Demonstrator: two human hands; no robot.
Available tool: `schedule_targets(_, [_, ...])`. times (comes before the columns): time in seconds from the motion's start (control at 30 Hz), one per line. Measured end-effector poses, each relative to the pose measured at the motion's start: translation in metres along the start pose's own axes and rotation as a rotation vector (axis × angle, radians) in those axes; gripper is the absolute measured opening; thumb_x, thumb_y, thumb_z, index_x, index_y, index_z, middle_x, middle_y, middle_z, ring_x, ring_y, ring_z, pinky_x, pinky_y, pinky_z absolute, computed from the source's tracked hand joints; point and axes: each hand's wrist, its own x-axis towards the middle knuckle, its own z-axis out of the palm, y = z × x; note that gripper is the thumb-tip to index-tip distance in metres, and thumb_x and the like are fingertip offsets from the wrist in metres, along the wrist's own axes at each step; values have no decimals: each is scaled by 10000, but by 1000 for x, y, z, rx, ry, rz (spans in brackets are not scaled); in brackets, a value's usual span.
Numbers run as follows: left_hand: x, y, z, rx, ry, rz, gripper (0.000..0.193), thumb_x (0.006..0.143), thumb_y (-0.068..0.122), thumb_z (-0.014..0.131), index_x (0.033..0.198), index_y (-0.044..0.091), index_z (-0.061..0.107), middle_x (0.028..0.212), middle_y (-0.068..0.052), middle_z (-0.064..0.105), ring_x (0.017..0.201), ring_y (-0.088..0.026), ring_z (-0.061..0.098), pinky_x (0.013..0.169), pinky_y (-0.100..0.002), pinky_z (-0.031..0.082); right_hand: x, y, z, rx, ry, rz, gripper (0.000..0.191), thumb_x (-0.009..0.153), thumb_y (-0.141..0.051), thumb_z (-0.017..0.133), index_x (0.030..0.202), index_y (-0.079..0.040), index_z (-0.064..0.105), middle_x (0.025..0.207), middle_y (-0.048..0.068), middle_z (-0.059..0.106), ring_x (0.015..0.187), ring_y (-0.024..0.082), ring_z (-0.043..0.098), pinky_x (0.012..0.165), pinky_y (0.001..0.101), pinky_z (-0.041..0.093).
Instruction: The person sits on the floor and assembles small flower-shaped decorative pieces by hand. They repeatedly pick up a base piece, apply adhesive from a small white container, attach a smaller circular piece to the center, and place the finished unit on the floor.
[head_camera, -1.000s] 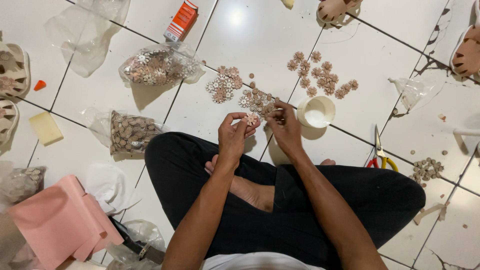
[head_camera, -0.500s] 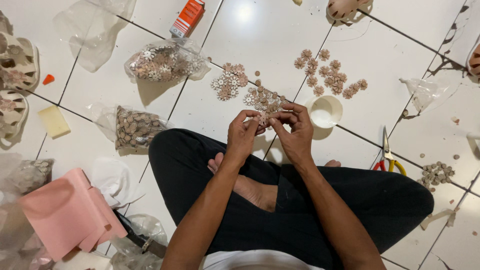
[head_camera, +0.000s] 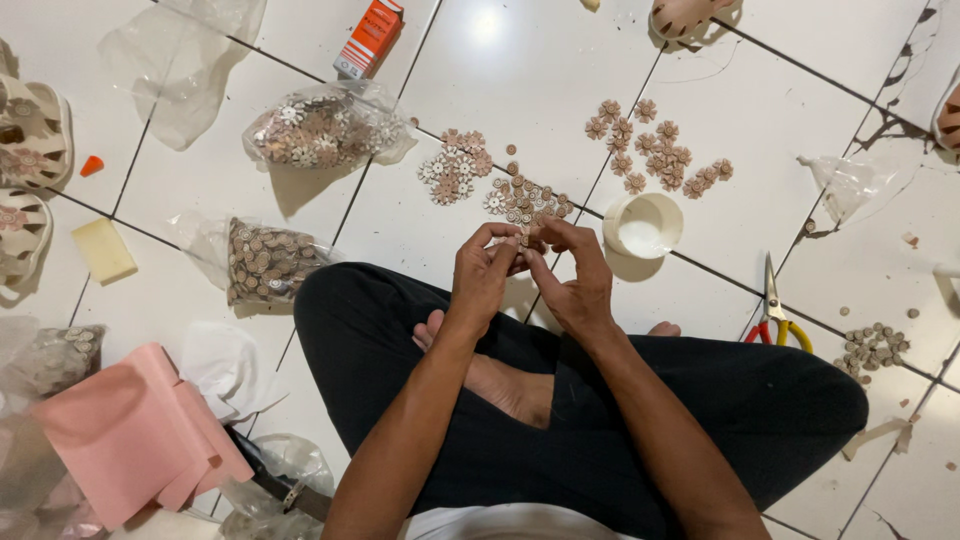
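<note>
The left hand (head_camera: 482, 272) and right hand (head_camera: 572, 280) are meeting fingertip to fingertip above the knees, pinching one small flower piece (head_camera: 522, 240), mostly hidden. Three loose flower clusters (head_camera: 524, 200) are lying on the floor (head_camera: 520, 80) ahead. Two filled bags (head_camera: 310, 130), one white cup (head_camera: 642, 226) and one pair of scissors (head_camera: 772, 305) are sitting nearby.

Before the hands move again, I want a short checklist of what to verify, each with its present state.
1. Left hand and right hand meet over a small piece: ok.
2. The piece's kind and alignment, hidden by fingers: cannot tell.
3. Loose pile of small beige flower-shaped pieces lies just beyond the hands: ok.
4. White round cup stands upright beside the right hand: ok.
5. Red-and-yellow-handled scissors lie apart from both hands: ok.
</note>
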Motion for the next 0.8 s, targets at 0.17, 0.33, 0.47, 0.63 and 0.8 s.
schedule_targets(0.17, [-1,0,-1,-1,-9,7,197,1050,115,563,1185,-20,612,947,-133,761,880,-151,726,866,-288,597,1,1,3,-57,2,7,538,882,-7,826,1363,-66,592,1154,105,675,979,192,674,834,316,569])
schedule_targets(0.33, [-2,3,1,22,0,1,195,1047,108,562,1181,-22,617,951,-156,761,893,-163,732,871,-297,603,2,0,2,-38,7,-28,551,892,-1,814,1384,-60,572,1166,101,686,1016,207,688,847,317,566])
schedule_targets(0.47, [-2,5,2,6,-14,-2,189,1041,99,561,1171,-27,614,979,-173,766,920,-178,743,882,-301,605,4,-2,2,-46,-3,-39,561,882,11,816,1386,-70,582,1160,112,685,1005,213,680,845,324,575])
schedule_targets(0.63, [-1,4,2,-4,-28,15,183,1049,95,556,1171,-29,612,1000,-173,763,933,-181,739,896,-302,607,5,-2,3,-40,-12,-23,573,892,14,809,1406,-75,571,1167,98,693,1032,205,692,877,316,589])
schedule_targets(0.8, [-2,5,3,6,-18,4,178,1048,93,560,1170,-21,622,994,-172,756,940,-194,747,890,-317,612,4,0,-1,-19,-15,-46,559,890,27,792,1393,-51,562,1169,110,705,1034,210,679,857,311,566])
